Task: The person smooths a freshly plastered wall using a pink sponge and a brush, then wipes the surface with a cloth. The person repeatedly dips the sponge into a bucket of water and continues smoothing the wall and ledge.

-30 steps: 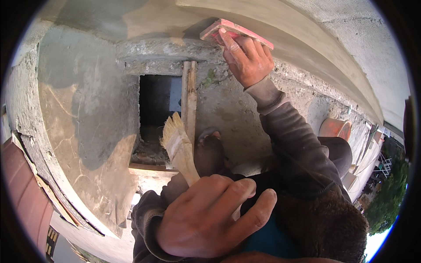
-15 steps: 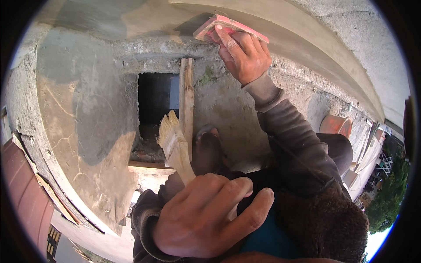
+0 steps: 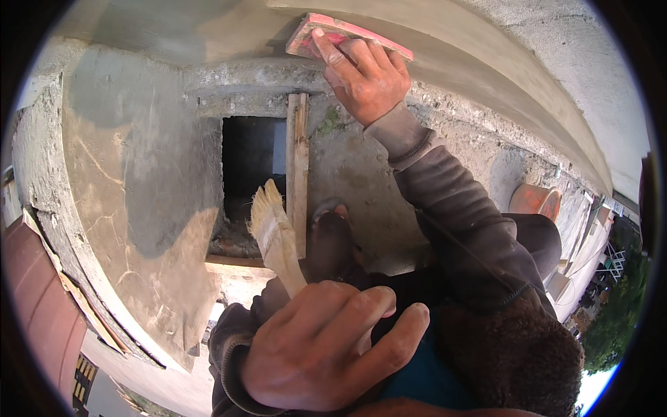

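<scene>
A flat pink plastering float (image 3: 361, 33) lies against the smooth grey plastered wall (image 3: 445, 45) at the top of the view. My right hand (image 3: 368, 80) grips it from behind, the index finger stretched along its back. Low in the middle, close to my body, my left hand (image 3: 326, 347) is closed round the handle of a wide paintbrush (image 3: 276, 233). The brush's pale bristles point up and away, clear of the wall. Part of its handle is hidden by my fingers.
A dark square opening (image 3: 250, 160) lies ahead, with a wooden plank (image 3: 297, 167) along its right side. An orange bucket (image 3: 535, 201) stands at the right. At the left are a patchy, cracked concrete surface (image 3: 104, 187) and reddish-brown roofing (image 3: 42, 292). My foot (image 3: 332, 210) is beside the plank.
My right hand has slid the float left and slightly upward along the plastered wall. My left hand and the brush have stayed nearly in place.
</scene>
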`<state>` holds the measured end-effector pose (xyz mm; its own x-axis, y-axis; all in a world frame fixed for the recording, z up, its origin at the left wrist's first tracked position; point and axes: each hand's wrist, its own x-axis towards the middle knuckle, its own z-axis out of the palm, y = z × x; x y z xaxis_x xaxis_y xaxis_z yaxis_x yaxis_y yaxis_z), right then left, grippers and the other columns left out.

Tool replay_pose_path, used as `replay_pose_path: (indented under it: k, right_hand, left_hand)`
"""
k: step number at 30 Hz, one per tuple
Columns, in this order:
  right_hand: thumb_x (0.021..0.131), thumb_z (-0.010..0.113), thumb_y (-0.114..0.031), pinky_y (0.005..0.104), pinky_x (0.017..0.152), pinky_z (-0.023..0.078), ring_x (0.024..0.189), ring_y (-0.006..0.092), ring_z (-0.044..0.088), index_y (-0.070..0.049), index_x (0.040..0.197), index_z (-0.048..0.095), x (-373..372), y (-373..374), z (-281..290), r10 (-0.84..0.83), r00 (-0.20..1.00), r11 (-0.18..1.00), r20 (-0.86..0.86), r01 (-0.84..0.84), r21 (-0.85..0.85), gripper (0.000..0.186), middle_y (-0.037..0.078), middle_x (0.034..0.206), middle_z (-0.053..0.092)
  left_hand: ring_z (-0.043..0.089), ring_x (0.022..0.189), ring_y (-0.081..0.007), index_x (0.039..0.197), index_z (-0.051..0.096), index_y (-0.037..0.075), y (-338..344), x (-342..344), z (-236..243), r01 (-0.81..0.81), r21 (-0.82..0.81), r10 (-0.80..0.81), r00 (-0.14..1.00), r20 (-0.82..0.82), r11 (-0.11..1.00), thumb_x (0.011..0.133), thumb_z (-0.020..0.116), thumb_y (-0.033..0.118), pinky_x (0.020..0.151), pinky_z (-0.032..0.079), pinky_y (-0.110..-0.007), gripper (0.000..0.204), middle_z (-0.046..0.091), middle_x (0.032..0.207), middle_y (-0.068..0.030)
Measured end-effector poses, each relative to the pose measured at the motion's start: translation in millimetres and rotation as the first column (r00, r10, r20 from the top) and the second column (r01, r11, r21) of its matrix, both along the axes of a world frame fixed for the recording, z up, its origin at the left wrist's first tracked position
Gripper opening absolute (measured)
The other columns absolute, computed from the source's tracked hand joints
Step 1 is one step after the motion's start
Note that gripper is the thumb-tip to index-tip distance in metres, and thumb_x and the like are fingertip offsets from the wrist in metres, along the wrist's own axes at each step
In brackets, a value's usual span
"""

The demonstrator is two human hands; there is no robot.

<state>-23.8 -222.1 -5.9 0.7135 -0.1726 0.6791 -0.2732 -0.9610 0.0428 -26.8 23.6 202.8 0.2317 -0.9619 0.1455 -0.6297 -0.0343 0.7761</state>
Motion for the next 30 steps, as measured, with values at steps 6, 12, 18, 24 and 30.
replay_pose_path:
  k: [6, 12, 18, 24, 30]
  right_hand:
    - [0.073, 0.082, -0.02, 0.0305, 0.072, 0.048, 0.087, 0.009, 0.06, -0.031, 0.134, 0.07, 6.1, -11.5, -22.2, 0.05, 0.998, 0.996, -0.04, -0.053, -0.078, 0.064, -0.011, 0.092, 0.058]
    - [0.072, 0.081, -0.016, 0.0311, 0.069, 0.047, 0.086, 0.0103, 0.06, -0.03, 0.135, 0.07, -2.1, -2.2, -2.5, 0.061, 0.998, 0.998, 0.025, -0.061, 0.006, 0.066, -0.009, 0.093, 0.059]
    - [0.072, 0.083, -0.02, 0.0328, 0.073, 0.049, 0.092, 0.013, 0.063, -0.032, 0.133, 0.071, 12.9, -0.8, -14.0, 0.063, 0.996, 0.998, -0.065, -0.061, 0.029, 0.063, -0.008, 0.099, 0.061]
    - [0.072, 0.083, -0.021, 0.0325, 0.073, 0.047, 0.09, 0.0118, 0.062, -0.034, 0.136, 0.069, -35.5, -16.5, -8.6, 0.011, 0.999, 1.0, -0.046, -0.013, -0.027, 0.067, -0.009, 0.099, 0.061]
    - [0.074, 0.085, -0.022, 0.0305, 0.071, 0.044, 0.088, 0.0118, 0.06, -0.034, 0.137, 0.068, -36.4, -37.2, -12.4, -0.033, 0.996, 0.991, -0.088, 0.021, -0.133, 0.066, -0.009, 0.098, 0.06]
  left_hand:
    - [0.059, 0.071, -0.0157, 0.115, 0.072, 0.014, 0.8, -0.6, -2.1, 0.012, -0.026, -0.012, 1.0, 0.007, 1.0, 0.069, 0.07, 0.0, 0.059, 0.047, -0.027, 0.048, 0.063, 0.091, -0.0029]
    - [0.059, 0.071, -0.0156, 0.116, 0.072, 0.013, 6.0, -0.5, -3.1, 0.007, -0.046, -0.005, 1.0, 0.024, 0.999, 0.068, 0.071, -0.001, 0.059, 0.047, -0.026, 0.05, 0.063, 0.091, -0.0032]
    - [0.059, 0.072, -0.0177, 0.116, 0.072, 0.012, -1.0, 4.6, -3.6, 0.06, -0.05, -0.061, 0.998, -0.012, 0.997, 0.073, 0.07, 0.003, 0.062, 0.046, -0.029, 0.044, 0.064, 0.092, -0.0047]
    - [0.059, 0.072, -0.0207, 0.114, 0.072, 0.01, -2.1, 2.6, 5.4, -0.008, 0.01, 0.008, 0.998, -0.057, 1.0, 0.08, 0.067, 0.004, 0.063, 0.045, -0.033, 0.035, 0.066, 0.09, -0.0067]
    - [0.059, 0.072, -0.0197, 0.116, 0.07, 0.005, -12.1, 10.3, -6.5, 0.034, -0.101, -0.04, 0.998, -0.054, 0.994, 0.081, 0.067, 0.001, 0.063, 0.045, -0.03, 0.035, 0.064, 0.09, -0.008]
